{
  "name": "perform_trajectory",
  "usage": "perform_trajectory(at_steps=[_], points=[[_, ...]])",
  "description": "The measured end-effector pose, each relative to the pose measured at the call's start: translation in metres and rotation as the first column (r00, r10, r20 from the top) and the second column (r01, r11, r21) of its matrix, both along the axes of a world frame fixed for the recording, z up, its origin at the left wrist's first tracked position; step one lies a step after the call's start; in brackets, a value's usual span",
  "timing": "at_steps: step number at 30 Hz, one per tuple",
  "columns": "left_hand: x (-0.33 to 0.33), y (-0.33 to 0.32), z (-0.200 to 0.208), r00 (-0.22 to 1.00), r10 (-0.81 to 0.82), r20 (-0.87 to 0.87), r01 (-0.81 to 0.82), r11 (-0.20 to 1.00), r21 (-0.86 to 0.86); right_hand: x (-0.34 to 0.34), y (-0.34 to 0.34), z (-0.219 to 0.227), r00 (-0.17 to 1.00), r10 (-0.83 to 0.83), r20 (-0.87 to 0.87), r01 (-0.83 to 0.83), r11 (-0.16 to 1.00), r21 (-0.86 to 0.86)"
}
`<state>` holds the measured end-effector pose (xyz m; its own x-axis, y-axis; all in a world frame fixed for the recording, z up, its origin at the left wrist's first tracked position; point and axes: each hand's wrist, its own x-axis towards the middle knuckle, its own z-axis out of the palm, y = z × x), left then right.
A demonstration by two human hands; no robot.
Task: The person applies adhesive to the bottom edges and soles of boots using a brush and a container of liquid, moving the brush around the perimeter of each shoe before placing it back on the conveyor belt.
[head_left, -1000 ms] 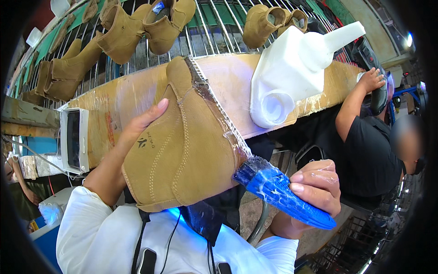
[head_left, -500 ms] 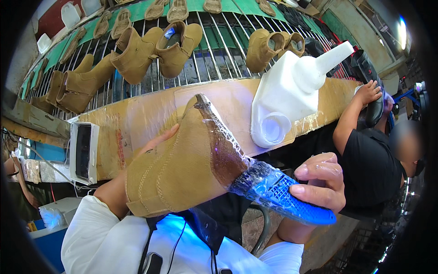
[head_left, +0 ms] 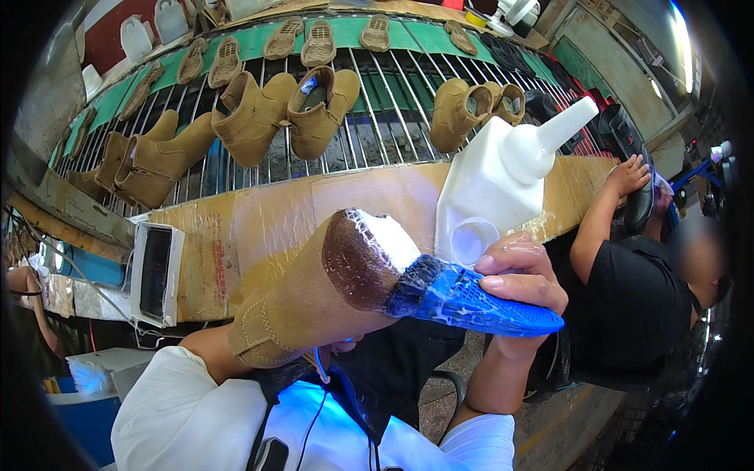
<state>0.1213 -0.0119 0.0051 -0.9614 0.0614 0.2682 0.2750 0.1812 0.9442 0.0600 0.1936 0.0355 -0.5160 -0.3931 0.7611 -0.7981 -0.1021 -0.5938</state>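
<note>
My right hand (head_left: 522, 275) grips a blue-handled brush (head_left: 495, 302) with fingers and thumb closed round its wide, textured handle. The brush's dark, wet bristles touch the end of a tan boot (head_left: 302, 294). This end has a wet, dark brown coated patch streaked with white, and a white area shows on the underside beside it. The boot is tilted, with its strapped, stitched end toward my left forearm. My left hand (head_left: 343, 345) supports it from behind and below; most of its fingers are hidden by the boot.
A white plastic bottle (head_left: 491, 184) with a long spout and round opening stands on the cardboard-covered ledge (head_left: 377, 184). Beyond, a metal rack holds several tan boots (head_left: 322, 110) and soles (head_left: 318, 43). A small white-framed box (head_left: 155, 275) stands left. A co-worker (head_left: 628, 290) handles a black boot at right.
The boot has turned, showing more of its coated end and white underside. My right hand and the brush have moved up and slightly left, with the bristles still against the boot.
</note>
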Motion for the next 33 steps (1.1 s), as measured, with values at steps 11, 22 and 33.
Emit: perform_trajectory(at_steps=[11, 22, 33], points=[[0.034, -0.023, -0.049, 0.57, -0.555, 0.606, -0.264, 0.575, 0.774, -0.019, 0.022, -0.036, 0.886, -0.46, 0.058, 0.429, 0.861, 0.272], [0.021, -0.046, -0.091, 0.503, -0.625, 0.597, -0.498, 0.354, 0.791, 0.011, -0.029, -0.077, 0.888, -0.457, -0.059, 0.457, 0.855, 0.244], [-0.004, -0.069, -0.085, 0.652, -0.51, 0.56, -0.414, 0.379, 0.827, 0.046, 0.021, -0.065, 0.684, 0.294, 0.668, 0.043, 0.897, -0.44]])
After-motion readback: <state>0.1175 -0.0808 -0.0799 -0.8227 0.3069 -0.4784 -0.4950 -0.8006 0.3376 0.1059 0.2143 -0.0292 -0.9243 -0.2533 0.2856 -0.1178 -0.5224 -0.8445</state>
